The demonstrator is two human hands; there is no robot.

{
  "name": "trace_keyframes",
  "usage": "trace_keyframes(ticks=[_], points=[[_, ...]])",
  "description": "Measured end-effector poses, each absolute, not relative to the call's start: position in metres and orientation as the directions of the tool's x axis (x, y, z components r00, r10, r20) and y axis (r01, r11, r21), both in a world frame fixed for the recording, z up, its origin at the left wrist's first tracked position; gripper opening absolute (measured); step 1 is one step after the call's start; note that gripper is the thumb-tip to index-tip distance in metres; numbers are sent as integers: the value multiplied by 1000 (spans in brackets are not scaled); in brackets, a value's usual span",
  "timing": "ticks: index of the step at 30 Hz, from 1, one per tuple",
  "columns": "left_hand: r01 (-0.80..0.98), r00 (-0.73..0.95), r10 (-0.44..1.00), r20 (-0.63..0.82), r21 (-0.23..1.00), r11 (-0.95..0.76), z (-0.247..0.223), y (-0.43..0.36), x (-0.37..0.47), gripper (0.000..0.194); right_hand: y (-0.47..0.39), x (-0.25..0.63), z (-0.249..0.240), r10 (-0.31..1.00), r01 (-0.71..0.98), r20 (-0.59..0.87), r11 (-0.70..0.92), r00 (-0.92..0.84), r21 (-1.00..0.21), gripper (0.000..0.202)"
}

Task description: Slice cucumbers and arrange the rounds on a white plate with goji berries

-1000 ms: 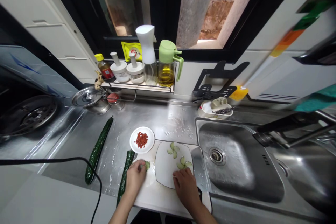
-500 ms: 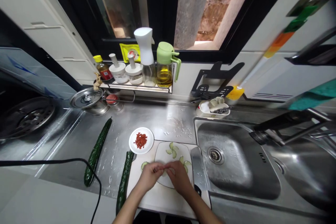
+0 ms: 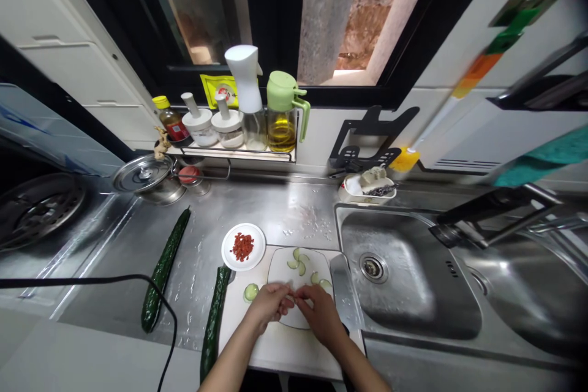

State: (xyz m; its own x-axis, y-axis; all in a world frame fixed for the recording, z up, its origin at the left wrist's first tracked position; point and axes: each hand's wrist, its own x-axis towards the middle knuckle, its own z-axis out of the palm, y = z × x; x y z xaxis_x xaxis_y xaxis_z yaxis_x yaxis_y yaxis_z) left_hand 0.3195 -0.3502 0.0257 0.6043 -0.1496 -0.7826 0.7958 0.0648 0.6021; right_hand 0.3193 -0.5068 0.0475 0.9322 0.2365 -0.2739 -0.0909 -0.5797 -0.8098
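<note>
Thin, pale-green cucumber crescents with darker curved rims (image 3: 302, 268) are laid on the squarish white plate (image 3: 278, 266); near its far edge, 4 are fanned as a pinwheel, tips pointed outward. More are seen by its right edge. The plate is carried by the white, dark-rimmed cutting board (image 3: 275, 349). By the board's left edge, a long, bumpy, glossy dark-green cucumber (image 3: 214, 324) is pointed away, its far end angled right; round pale slices (image 3: 250, 292) are placed inward. Over the plate's near part, the left hand (image 3: 270, 305) and right hand (image 3: 319, 313) are brought together, fingertips pinched narrow; what is held cannot be told.
</note>
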Motion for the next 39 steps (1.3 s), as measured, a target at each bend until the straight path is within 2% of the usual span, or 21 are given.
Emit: trace_keyframes(ticks=[4, 10, 15, 17, 21, 25, 29, 34, 39], points=[[762, 648, -122, -752, 637, 122, 25, -353, 325, 41, -509, 317, 42, 197, -197, -351, -541, 915, -818, 17], [640, 768, -34, -640, 765, 62, 18, -357, 328, 33, -508, 313, 18, 115, -457, -552, -438, 826, -774, 14], [478, 872, -1, -490, 851, -217, 11, -362, 321, 9, -506, 308, 12, 75, -584, -664, -412, 744, -700, 14], [386, 905, -35, -424, 853, -350, 10, -363, 317, 7, -506, 307, 13, 61, -601, -686, -429, 725, -674, 14], [218, 935, -120, -333, 809, -546, 11, -365, 309, 13, -505, 307, 16, 33, -581, -686, -502, 727, -640, 18], [125, 937, -166, -306, 741, -660, 10, -368, 305, 18, -502, 307, 19, 14, -540, -674, -586, 738, -604, 19], [78, 931, -203, -303, 710, -700, 5, -370, 303, 21, -500, 306, 22, 1, -489, -657, -668, 754, -562, 18], [65, 932, -204, -298, 694, -717, 1, -371, 299, 25, -500, 307, 20, -23, -357, -569, -799, 822, -484, 7], [46, 948, -182, -261, 678, -733, 2, -371, 297, 30, -506, 303, 15, 24, -237, -502, -861, 864, -449, 6]])
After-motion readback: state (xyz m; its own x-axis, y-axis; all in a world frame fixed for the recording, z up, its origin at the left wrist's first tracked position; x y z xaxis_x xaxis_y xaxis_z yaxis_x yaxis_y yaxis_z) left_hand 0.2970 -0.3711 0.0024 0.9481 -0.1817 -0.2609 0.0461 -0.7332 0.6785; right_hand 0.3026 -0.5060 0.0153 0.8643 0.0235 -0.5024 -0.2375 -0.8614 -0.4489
